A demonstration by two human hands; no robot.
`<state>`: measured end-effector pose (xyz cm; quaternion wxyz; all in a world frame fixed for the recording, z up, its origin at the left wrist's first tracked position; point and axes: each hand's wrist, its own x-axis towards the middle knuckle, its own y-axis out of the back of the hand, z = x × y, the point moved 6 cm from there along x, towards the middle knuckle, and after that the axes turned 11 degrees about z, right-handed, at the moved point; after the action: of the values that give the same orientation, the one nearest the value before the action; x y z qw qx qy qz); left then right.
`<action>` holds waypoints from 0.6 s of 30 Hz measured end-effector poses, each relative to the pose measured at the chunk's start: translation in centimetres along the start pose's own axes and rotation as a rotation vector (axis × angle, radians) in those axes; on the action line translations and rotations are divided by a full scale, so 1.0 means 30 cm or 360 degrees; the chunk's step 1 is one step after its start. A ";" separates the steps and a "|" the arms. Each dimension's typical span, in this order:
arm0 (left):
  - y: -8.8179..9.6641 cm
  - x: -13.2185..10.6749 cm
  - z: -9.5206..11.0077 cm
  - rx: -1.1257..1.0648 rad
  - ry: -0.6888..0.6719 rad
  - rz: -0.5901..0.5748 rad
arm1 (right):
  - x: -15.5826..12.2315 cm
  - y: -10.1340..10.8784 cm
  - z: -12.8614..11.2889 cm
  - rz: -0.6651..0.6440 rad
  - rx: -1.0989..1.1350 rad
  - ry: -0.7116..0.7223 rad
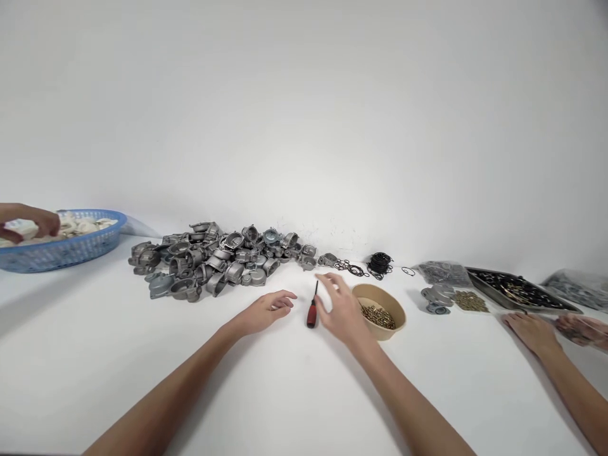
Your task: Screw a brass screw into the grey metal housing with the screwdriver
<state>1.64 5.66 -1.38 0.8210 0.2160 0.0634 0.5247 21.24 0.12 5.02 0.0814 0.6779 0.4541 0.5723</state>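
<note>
A screwdriver [311,313] with a red and black handle lies on the white table, its shaft pointing away from me. My right hand [341,309] hovers just right of it, fingers apart and bent, holding nothing that I can see. To the left of the screwdriver is my left hand [264,311], palm turned inward, fingers loosely stretched and nothing in them. Beyond my left hand spreads a heap of grey cast metal housings [232,256]. Close behind my right wrist stands a tan bowl [401,310] with small brass-coloured screws [379,316] in it.
Black rubber rings [380,263] lie by the wall. At left, a co-worker's hand [40,221] reaches into a blue basket [71,250] of white pieces. On the right are a metal housing [437,297], loose screws [470,301], a black-filled tray [522,291] and another person's hands [532,332].
</note>
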 end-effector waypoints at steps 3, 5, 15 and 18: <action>-0.007 0.000 0.006 0.0025 -0.0045 -0.0016 | -0.042 -0.100 -0.013 -0.0239 0.0072 -0.0084; -0.011 -0.006 0.017 0.0089 -0.0065 -0.0008 | -0.051 -0.108 0.024 -0.0295 0.0124 -0.0172; -0.030 -0.042 0.081 0.0429 -0.0406 -0.0004 | -0.072 -0.067 0.077 -0.0653 0.0352 -0.0208; -0.030 -0.044 0.080 0.0438 -0.0426 0.0004 | -0.080 -0.082 0.062 -0.0667 0.0369 -0.0186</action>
<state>2.60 3.48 0.22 0.7842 0.3943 0.0245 0.4785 21.69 0.61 1.17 0.1460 0.6057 0.6421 0.4467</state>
